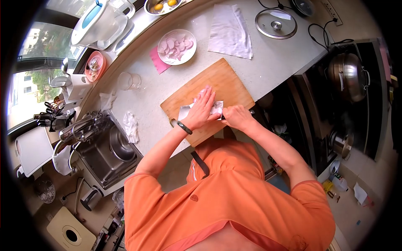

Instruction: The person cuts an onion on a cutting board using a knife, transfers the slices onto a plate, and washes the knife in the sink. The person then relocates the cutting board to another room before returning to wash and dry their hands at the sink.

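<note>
On the wooden cutting board (226, 79) lies a wide-bladed kitchen knife (217, 108), its pale, shiny blade partly covered. My left hand (202, 108) is flat across the blade with its fingers stretched out. Something small and whitish shows at the edge of those fingers; I cannot make out what. My right hand (237, 117) is closed around the knife's dark handle, of which only a little shows. Beyond the board, a white plate (177, 61) of pink round slices (175, 45) rests partly on a pink cloth (158, 61).
Behind the board are a pale cloth (230, 31) and a glass lid (276, 24). A clear glass (129, 81) and crumpled tissue (130, 127) lie left, near the sink (106, 167). A bowl with yolks (150, 12) stands on the ledge. At right, a lidded pot (346, 77) sits on the stove.
</note>
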A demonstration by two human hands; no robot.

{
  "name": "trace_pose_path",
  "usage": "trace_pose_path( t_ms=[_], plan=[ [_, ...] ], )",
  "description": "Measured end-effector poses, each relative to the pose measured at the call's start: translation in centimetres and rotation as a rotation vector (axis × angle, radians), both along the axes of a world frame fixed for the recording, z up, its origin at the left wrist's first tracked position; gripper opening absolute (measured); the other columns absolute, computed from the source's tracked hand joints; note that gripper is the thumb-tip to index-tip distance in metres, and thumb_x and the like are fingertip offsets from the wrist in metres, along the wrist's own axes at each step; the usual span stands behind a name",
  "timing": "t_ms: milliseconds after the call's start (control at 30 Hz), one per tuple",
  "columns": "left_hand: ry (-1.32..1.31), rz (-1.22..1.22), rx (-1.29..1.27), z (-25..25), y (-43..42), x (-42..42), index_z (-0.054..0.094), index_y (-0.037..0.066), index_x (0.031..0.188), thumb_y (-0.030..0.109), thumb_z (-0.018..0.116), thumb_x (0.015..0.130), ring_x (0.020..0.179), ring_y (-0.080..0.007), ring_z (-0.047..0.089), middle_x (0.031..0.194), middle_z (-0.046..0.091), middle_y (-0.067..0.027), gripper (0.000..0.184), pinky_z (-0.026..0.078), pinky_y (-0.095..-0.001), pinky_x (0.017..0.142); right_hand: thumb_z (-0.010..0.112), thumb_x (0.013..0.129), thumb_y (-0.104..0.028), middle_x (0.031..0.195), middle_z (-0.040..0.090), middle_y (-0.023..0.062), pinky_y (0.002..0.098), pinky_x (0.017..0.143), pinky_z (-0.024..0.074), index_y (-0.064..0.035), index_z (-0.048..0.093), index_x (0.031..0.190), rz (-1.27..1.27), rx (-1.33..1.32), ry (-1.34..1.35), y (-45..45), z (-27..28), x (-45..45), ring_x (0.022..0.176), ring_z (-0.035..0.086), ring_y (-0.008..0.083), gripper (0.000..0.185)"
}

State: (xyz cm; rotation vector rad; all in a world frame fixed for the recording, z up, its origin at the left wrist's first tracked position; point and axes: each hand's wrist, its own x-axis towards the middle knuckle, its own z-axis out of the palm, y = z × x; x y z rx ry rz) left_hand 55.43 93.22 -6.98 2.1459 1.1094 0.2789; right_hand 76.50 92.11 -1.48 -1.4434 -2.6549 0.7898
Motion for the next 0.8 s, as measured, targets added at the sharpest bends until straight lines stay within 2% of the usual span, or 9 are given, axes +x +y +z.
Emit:
trace_pose_path(
  t_ms=[333, 433, 500, 633, 700, 800],
  plan=[
    [0.013, -0.003, 0.053, -2.2, 2.1, 0.6, 0.032, -0.002, 0.146, 0.047, 0.058, 0.089, 0.147, -0.0418, 0.012, 0.157, 0.017, -0.0242, 0.08, 0.015, -0.054, 0.118, 0.078, 0.072, -0.027, 0.066, 0.066, 0.0138, 0.0378, 0.057, 0.0552, -0.0052, 0.06, 0.071, 0.213, 0.166, -0.011, -0.2, -2.0, 0.8, 0.063, 0.068, 0.0291, 0.028],
    [0.035, 0.001, 0.1, -3.1, 2.9, 0.2, 0.034, 0.0, 0.146, 0.044, 0.06, 0.089, 0.147, -0.0417, 0.013, 0.157, 0.019, -0.0219, 0.077, 0.016, -0.0545, 0.118, 0.078, 0.07, -0.026, 0.065, 0.065, 0.0136, 0.0377, 0.057, 0.0548, -0.0053, 0.059, 0.07, 0.234, 0.191, -0.005, -0.1, -1.9, 1.2, 0.062, 0.068, 0.0289, 0.028],
    [0.055, -0.004, 0.148, -3.5, 3.6, -0.2, 0.035, 0.001, 0.146, 0.04, 0.063, 0.087, 0.147, -0.0412, 0.013, 0.157, 0.021, -0.02, 0.076, 0.017, -0.0543, 0.118, 0.079, 0.069, -0.03, 0.065, 0.063, 0.0112, 0.0383, 0.059, 0.0537, -0.0064, 0.056, 0.07, 0.278, 0.164, 0.0, 0.0, -1.9, 1.7, 0.064, 0.066, 0.0296, 0.033],
    [0.137, -0.015, 0.203, -3.3, 4.6, -0.2, 0.033, 0.002, 0.147, 0.042, 0.064, 0.087, 0.147, -0.0408, 0.013, 0.157, 0.02, -0.0205, 0.078, 0.017, -0.054, 0.118, 0.079, 0.068, -0.029, 0.066, 0.063, 0.0104, 0.038, 0.059, 0.0536, -0.0072, 0.056, 0.07, 0.326, 0.164, 0.002, 0.5, -1.9, 2.1, 0.065, 0.066, 0.0287, 0.031],
    [0.057, -0.052, 0.182, -2.2, 4.4, 0.3, 0.031, 0.003, 0.148, 0.043, 0.063, 0.087, 0.147, -0.0409, 0.012, 0.157, 0.019, -0.0214, 0.08, 0.017, -0.0542, 0.117, 0.077, 0.067, -0.021, 0.063, 0.064, 0.0122, 0.0382, 0.056, 0.0535, -0.0076, 0.057, 0.066, 0.355, 0.17, 0.065, 0.9, -1.7, 2.1, 0.062, 0.067, 0.0279, 0.024],
    [-0.002, -0.116, 0.103, -1.2, 3.9, 1.4, 0.024, 0.004, 0.151, 0.044, 0.061, 0.088, 0.147, -0.0408, 0.011, 0.158, 0.016, -0.0214, 0.083, 0.015, -0.0527, 0.118, 0.077, 0.067, -0.02, 0.064, 0.064, 0.0119, 0.0379, 0.057, 0.0537, -0.0076, 0.057, 0.066, 0.395, 0.178, 0.064, 1.4, -1.6, 1.9, 0.064, 0.067, 0.0277, 0.023]
  ],
)
